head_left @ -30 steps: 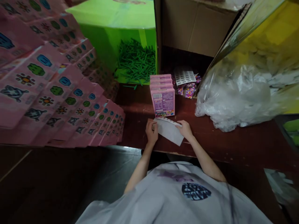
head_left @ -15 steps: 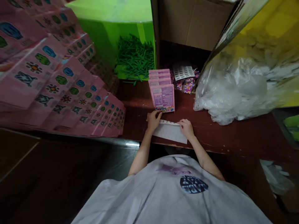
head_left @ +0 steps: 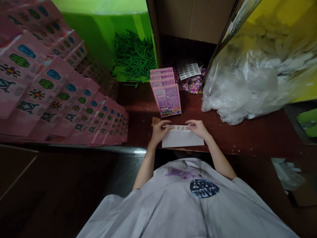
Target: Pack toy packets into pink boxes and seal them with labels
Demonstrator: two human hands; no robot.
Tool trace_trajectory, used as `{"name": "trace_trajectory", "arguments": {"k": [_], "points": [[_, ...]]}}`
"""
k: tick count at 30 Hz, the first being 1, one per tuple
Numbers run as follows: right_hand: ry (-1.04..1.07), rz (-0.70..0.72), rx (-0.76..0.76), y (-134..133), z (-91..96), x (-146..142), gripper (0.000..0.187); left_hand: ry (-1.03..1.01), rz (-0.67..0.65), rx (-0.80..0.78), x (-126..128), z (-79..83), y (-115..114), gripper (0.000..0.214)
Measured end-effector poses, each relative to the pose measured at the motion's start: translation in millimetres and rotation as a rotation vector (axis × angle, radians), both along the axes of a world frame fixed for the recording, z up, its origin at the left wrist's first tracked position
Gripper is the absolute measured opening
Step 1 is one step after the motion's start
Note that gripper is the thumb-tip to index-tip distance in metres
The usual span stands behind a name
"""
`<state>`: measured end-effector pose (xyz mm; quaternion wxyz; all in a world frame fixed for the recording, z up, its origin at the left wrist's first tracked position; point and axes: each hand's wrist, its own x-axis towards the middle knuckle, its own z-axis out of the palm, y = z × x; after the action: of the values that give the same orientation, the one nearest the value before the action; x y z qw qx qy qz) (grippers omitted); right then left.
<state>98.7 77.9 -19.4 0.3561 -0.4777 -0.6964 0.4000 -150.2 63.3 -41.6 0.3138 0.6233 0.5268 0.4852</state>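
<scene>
A white paper sheet (head_left: 182, 139) lies near the front edge of the table, its far edge folded up into a narrow strip with small printed marks. My left hand (head_left: 159, 131) pinches the left end of that fold. At the right end, my right hand (head_left: 198, 128) grips the fold with bent fingers. A small brown piece (head_left: 155, 121) lies beside my left fingertips; its kind is unclear. Just beyond the sheet stands a row of several pink-purple boxes (head_left: 167, 100), upright one behind another.
Stacked pink cartons (head_left: 71, 96) rise on the left. A green bin (head_left: 104, 43) holds many green sticks (head_left: 135, 56). Behind the boxes sit bags of colourful beads (head_left: 195, 85) under a printed sheet (head_left: 189, 71). On the right, a clear plastic bag (head_left: 230, 89) spills from a yellow-lined box.
The sheet has turned from slanted to nearly level, with its printed fold now facing me. My left hand has moved away from the front box, and the view has shifted slightly.
</scene>
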Motion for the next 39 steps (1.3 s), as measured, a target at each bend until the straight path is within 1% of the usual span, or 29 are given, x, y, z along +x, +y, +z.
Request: {"name": "trace_trajectory", "arguments": {"k": [3,5,7,9,10,12,13,14,15,17,19,22,24,26,27,29,32,34,36,37,39], "points": [[0.11,-0.006,-0.015,-2,7.2,1,0.013,-0.039,0.038,-0.02,-2,11.4,-2,0.033],[0.136,0.008,-0.01,-4,11.5,1,0.016,-0.058,0.044,-0.036,-3,16.5,-4,0.03],[0.12,0.032,0.001,-5,15.1,0,0.02,-0.07,0.034,-0.043,-4,19.4,-6,0.025],[0.058,0.046,0.038,-5,18.1,-4,0.017,-0.087,0.02,-0.046,-7,20.0,-10,0.027],[0.024,0.05,0.063,-5,19.3,-6,0.014,-0.106,0.009,-0.054,-9,19.4,-12,0.033],[-0.022,0.07,0.103,-1,21.2,-12,0.011,-0.172,-0.012,-0.094,-14,16.8,-16,0.055],[-0.03,0.091,0.117,1,21.7,-15,0.011,-0.212,-0.009,-0.136,-16,15.1,-18,0.066],[-0.03,0.116,0.129,4,21.8,-18,0.011,-0.247,0.013,-0.187,-19,13.3,-20,0.072],[-0.024,0.14,0.138,7,21.4,-21,0.01,-0.273,0.05,-0.238,-21,11.5,-21,0.071],[-0.006,0.167,0.145,13,18.8,-28,0.009,-0.288,0.143,-0.314,-24,7.9,-23,0.055],[0.013,0.171,0.135,16,14.3,-33,0.008,-0.287,0.205,-0.344,-27,4.3,-25,0.045],[0.034,0.182,0.128,17,8.7,-42,0.006,-0.276,0.255,-0.346,-31,-1.4,-26,0.046],[0.065,0.193,0.144,21,11.5,-47,0.007,-0.261,0.287,-0.344,-33,-5.6,-26,0.045],[0.087,0.142,0.203,34,23.8,-51,0.009,-0.242,0.318,-0.344,-35,-9.5,-27,0.043],[0.079,0.097,0.256,44,34.0,-54,0.008,-0.233,0.333,-0.343,-36,-11.1,-27,0.041],[0.023,0.02,0.39,71,60.7,-59,0.006,-0.216,0.351,-0.339,-37,-13.2,-30,0.038],[-0.106,0.013,0.545,118,103.8,-72,0.006,-0.207,0.356,-0.326,-38,-13.3,-38,0.035],[-0.184,0.033,0.586,144,123.6,-83,0.007,-0.215,0.361,-0.326,-40,-12.1,-45,0.036],[-0.253,0.063,0.608,163,131.5,-92,0.007,-0.229,0.373,-0.333,-43,-10.6,-51,0.039],[-0.289,0.083,0.614,170,131.1,-96,0.007,-0.237,0.379,-0.335,-45,-9.9,-54,0.04],[-0.375,0.102,0.625,179,124.7,-99,0.009,-0.253,0.393,-0.333,-50,-8.5,-58,0.041]]}}
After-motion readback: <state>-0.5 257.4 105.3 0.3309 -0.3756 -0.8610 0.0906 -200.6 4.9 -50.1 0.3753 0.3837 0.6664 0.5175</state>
